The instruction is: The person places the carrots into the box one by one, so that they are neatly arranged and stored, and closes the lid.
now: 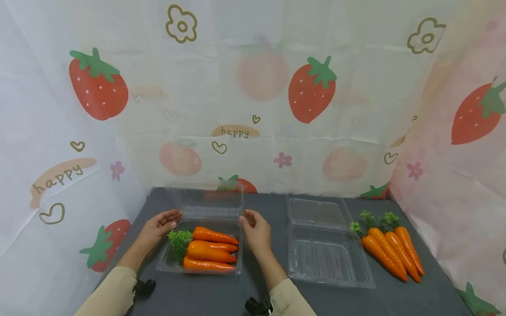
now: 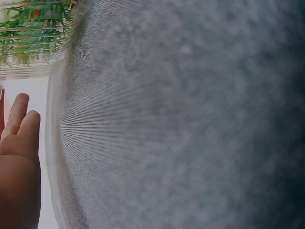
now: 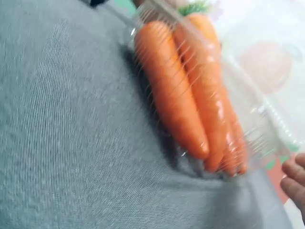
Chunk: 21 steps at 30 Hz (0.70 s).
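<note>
A clear plastic clamshell box (image 1: pixel 164 265) stands on the grey tabletop, its lid (image 1: pixel 211 199) raised at the back. Inside lie several orange carrots (image 1: pixel 211 252) with green tops (image 1: pixel 179 241) to the left. My left hand (image 1: pixel 158 227) is at the lid's lower left edge, fingers extended. At the lower right edge is my right hand (image 1: pixel 257 230), its thumb and forefinger close to the plastic. In the left wrist view the left fingers (image 2: pixel 24 119) look straight beside the box. The right wrist view catches the right fingers (image 3: pixel 293 179) near the lid's corner.
A second clear clamshell box (image 1: pixel 330 259) stands to the right with its lid (image 1: pixel 316 211) back and no carrots in it. Several more carrots (image 1: pixel 391 252) with green tops lie beyond it. Printed curtains (image 1: pixel 253 105) enclose the table (image 1: pixel 269 202) at the back and sides.
</note>
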Each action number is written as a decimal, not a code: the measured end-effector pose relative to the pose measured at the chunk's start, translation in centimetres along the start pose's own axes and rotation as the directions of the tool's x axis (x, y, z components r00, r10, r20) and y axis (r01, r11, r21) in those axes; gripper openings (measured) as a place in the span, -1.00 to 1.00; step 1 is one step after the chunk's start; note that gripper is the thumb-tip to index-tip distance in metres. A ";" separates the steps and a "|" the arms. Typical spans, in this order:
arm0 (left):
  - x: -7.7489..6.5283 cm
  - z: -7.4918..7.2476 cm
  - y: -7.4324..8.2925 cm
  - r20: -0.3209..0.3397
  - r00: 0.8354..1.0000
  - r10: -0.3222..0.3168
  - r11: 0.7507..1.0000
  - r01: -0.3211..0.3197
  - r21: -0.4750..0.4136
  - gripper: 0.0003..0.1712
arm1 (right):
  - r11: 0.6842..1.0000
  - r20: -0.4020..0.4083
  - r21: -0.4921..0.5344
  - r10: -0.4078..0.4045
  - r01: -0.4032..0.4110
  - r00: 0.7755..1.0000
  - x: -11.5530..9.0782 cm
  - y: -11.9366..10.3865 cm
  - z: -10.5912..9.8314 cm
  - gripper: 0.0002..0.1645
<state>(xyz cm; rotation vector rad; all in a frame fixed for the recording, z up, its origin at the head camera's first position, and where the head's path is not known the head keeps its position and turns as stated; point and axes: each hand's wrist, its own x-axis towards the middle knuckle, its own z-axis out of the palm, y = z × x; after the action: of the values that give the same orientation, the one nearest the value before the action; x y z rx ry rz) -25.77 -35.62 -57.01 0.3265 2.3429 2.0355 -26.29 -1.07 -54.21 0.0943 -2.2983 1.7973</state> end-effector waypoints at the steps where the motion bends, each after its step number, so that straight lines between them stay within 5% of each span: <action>1: 0.0 0.0 0.0 -0.004 1.000 -0.002 1.000 0.002 0.002 -0.40 | 1.000 0.000 -0.011 0.016 -0.016 1.000 -0.1 -0.2 -0.1 -0.60; 8: 0.0 0.1 -0.2 -0.017 1.000 0.009 1.000 -0.009 -0.014 -0.43 | 0.992 0.016 0.052 0.112 -0.113 0.994 -0.3 -1.5 -0.9 -0.37; 21: 0.0 0.3 0.0 -0.045 0.999 -0.006 1.000 0.008 0.027 -0.45 | 0.956 0.195 0.169 0.205 -0.239 0.959 -0.6 -2.4 -2.1 -0.18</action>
<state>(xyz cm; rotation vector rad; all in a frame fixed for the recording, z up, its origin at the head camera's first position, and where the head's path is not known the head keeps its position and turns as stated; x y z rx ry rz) -25.71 -35.33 -57.02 0.2754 2.3954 2.0314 -24.95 0.31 -51.60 0.0256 -2.3267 2.2042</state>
